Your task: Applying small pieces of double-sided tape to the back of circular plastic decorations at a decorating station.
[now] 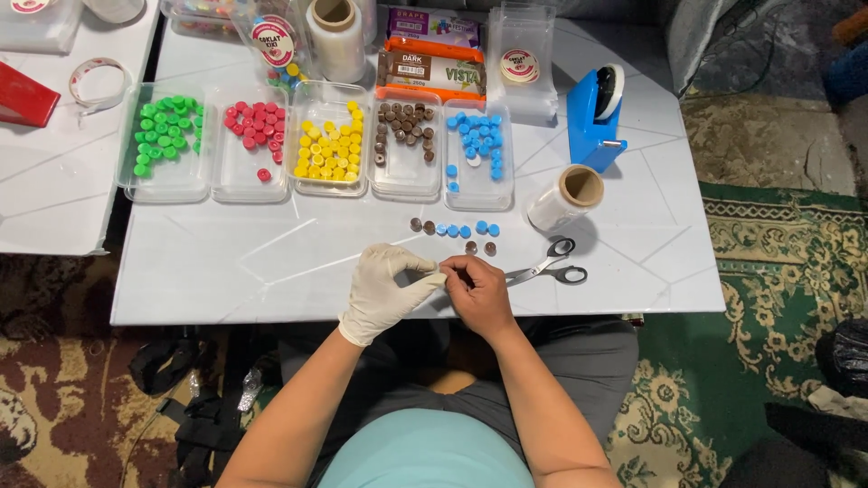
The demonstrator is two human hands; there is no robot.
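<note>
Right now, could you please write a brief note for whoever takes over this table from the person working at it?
Left hand, in a white glove, and bare right hand meet at the table's near edge, pinching something too small to identify.
Loose brown and blue pieces lie in short rows just beyond the hands; scissors lie open to their right.
Five clear trays behind hold green, red, yellow, brown and blue pieces, sorted by colour.
The loose pieces are not yet packed.

A blue tape dispenser (594,117) stands behind scissors (549,267) and a clear film roll (564,199).
</note>
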